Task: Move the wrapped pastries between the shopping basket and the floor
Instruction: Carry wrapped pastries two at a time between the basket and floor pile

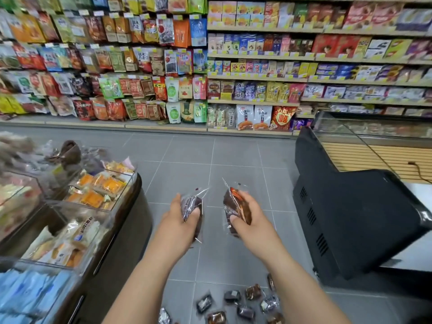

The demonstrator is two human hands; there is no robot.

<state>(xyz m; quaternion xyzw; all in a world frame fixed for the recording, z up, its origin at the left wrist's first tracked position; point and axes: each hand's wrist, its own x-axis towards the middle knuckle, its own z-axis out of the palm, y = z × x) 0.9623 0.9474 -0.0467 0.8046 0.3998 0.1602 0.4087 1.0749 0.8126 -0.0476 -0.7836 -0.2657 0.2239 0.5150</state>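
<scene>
The fingers [192, 215] of our left hand [178, 217] are curled round a dark wrapped pastry [193, 203], thumb laid across its face. The fingers [234, 219] of our right hand [251, 213] grip a second pastry [233, 204] the same way. Both packets are in the air over the grey floor [187, 160], near the middle of the view and close to each other without touching.

The film looks slick and each hold is by a thumb and a few fingertips on one side, so we judge that a packet could slide out if we swing or loosen the grip. A drop would send it among the loose pastries [231, 296] scattered on the floor at 6 o'clock. Those lie close to where our feet must be, and a step back could crush one.

The shopping basket is not in view, so we cannot tell where it stands or which way these two are headed. Our forearms cover part of the floor pile, and the bottom edge cuts it off. The bench [126, 242] at 8 o'clock is smeared by motion, and its bins of wrapped cakes are hard to read. A black cabinet [350, 218] fills 3 o'clock, hiding the floor behind it. The labels on the shelves [257, 78] at 12 o'clock are too blurred to read.
</scene>
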